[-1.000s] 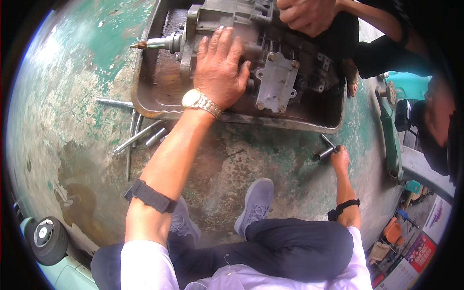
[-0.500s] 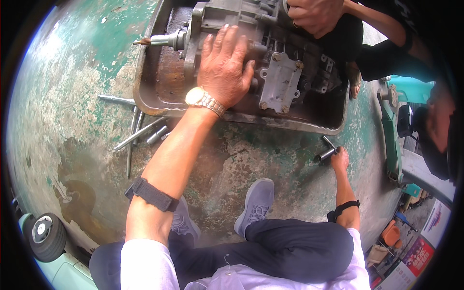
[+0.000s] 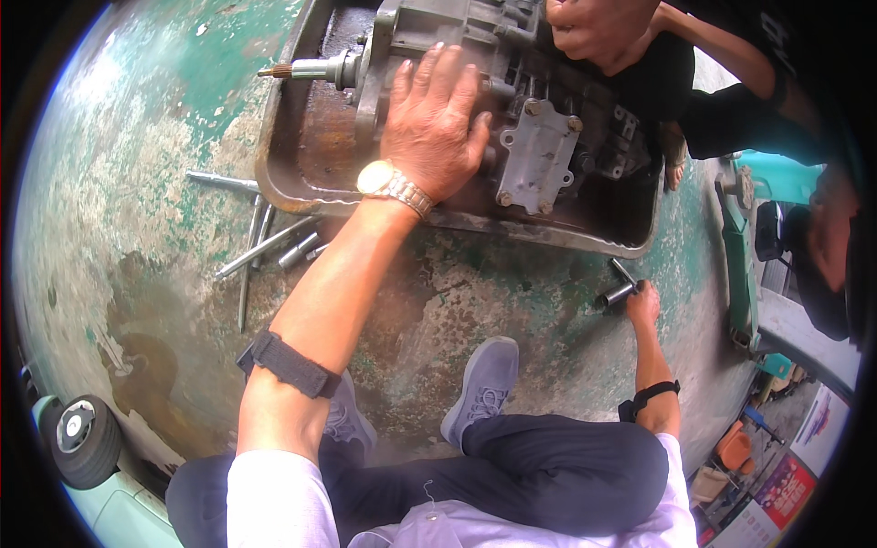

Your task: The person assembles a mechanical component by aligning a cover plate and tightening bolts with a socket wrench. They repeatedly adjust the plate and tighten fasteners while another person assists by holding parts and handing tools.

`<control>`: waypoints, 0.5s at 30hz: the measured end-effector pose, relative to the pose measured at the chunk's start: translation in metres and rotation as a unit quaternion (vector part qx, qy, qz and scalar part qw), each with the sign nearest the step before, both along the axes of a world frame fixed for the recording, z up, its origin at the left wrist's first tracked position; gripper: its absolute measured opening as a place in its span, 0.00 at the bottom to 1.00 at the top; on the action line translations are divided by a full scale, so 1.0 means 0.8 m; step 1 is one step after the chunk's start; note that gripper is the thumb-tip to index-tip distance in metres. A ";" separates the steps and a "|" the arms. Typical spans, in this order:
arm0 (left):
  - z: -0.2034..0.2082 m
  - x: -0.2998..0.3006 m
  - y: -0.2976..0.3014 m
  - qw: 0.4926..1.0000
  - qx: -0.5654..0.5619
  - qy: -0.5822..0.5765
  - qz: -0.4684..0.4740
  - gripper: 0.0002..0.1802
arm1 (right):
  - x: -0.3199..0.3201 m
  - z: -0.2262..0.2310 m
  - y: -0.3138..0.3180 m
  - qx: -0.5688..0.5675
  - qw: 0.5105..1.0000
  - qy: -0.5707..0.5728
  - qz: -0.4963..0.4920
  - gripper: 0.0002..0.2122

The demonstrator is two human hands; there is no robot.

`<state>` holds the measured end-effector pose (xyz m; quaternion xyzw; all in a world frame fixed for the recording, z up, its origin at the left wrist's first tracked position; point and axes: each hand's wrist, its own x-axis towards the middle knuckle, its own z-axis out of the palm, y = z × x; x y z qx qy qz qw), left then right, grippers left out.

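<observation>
My left hand (image 3: pixel 437 128), fingers spread, lies flat on the side of a grey metal gearbox (image 3: pixel 429 29). A splined shaft (image 3: pixel 315 69) sticks out of the gearbox's left end, and a bolted cover plate (image 3: pixel 541 157) faces me right of the hand. The gearbox sits in a rusty, oily metal tray (image 3: pixel 539 239). Down by the floor at the right, my right hand (image 3: pixel 645 303) is closed around a chrome socket wrench (image 3: pixel 621 290); part of the tool is hidden by the fingers.
Several chrome bars and sockets (image 3: pixel 265 251) lie on the floor, left of my forearm. Across the gearbox is another person's closed hand (image 3: pixel 603 35). A green metal frame (image 3: pixel 740 265) stands at the right, and a wheel (image 3: pixel 84 437) shows lower left.
The gearbox and tray have shifted slightly to the right, with my left hand still on the casing. The other person's hand has moved right too. My right hand keeps its place and grip.
</observation>
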<state>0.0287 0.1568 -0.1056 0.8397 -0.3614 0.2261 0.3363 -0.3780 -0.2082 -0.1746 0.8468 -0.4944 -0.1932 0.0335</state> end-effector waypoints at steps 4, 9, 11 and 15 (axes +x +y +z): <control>-0.001 0.001 0.000 1.000 0.001 0.002 0.001 0.28 | -0.003 -0.001 -0.003 0.000 1.000 0.001 -0.003 0.16; 0.000 0.001 -0.001 1.000 0.001 0.000 0.000 0.28 | -0.005 -0.003 -0.006 0.006 1.000 0.000 0.002 0.17; 0.001 0.001 -0.001 1.000 0.001 0.000 0.000 0.28 | -0.005 -0.004 -0.007 0.003 1.000 0.002 0.003 0.17; 0.001 0.001 0.000 1.000 0.001 0.001 0.000 0.28 | -0.007 -0.004 -0.008 0.002 1.000 -0.007 0.012 0.16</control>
